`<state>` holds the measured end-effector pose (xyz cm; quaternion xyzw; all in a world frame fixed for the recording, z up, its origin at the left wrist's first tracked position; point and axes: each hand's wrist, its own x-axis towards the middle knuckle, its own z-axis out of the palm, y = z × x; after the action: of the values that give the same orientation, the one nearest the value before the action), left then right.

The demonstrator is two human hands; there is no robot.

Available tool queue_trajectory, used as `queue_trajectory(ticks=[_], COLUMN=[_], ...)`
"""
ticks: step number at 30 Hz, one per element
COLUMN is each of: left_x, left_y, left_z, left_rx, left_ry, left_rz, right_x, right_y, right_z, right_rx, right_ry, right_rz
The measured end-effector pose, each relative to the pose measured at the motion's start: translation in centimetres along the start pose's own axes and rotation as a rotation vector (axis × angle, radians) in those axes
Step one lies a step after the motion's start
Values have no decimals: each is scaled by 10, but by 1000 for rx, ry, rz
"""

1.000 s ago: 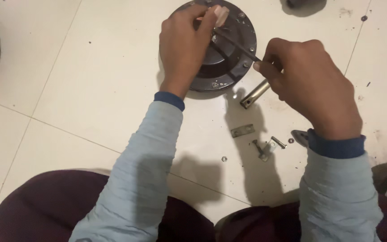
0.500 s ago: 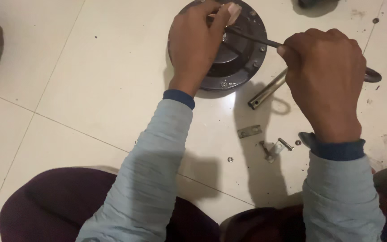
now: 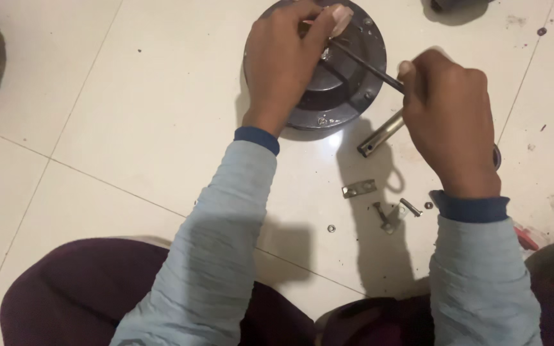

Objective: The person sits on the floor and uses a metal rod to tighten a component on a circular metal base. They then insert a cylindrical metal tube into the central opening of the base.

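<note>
Right hand (image 3: 451, 122) drew back, gripping rod (image 3: 367, 64) over disc (image 3: 363, 96)

We have one view only, worn on our head, looking steeply down and close at the white tiled floor (image 3: 117, 128) before our lap.

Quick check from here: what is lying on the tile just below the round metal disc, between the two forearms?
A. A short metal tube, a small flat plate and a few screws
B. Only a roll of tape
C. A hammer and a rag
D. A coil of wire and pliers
A: a short metal tube lies by the disc, with a small flat plate and loose screws on the tile below it.
</note>
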<state>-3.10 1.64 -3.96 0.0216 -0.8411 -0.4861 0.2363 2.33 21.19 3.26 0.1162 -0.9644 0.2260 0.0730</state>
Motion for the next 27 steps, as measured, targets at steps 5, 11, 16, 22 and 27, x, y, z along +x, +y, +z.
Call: queue_trajectory(ticks=[5,11,16,22,27], left_x=[-1,-1,-1,0,5], left_y=[2,1,1,-2,-5], left_z=[-1,-1,-1,0,-3], left_rx=[-23,-18,-73,-64,-117], left_ry=[26,-29,-2,-10,-67], left_rz=[-16,-42,-10,-2,1], right_x=[-5,-6,-8,-13,-19], right_y=[7,10,14,13,11], right_z=[-1,-3,0,11,21], right_rx=[23,55,60,38,8], right_ry=[-130,-140,-127,80,176], right_rz=[51,-57,-53,-149,-178])
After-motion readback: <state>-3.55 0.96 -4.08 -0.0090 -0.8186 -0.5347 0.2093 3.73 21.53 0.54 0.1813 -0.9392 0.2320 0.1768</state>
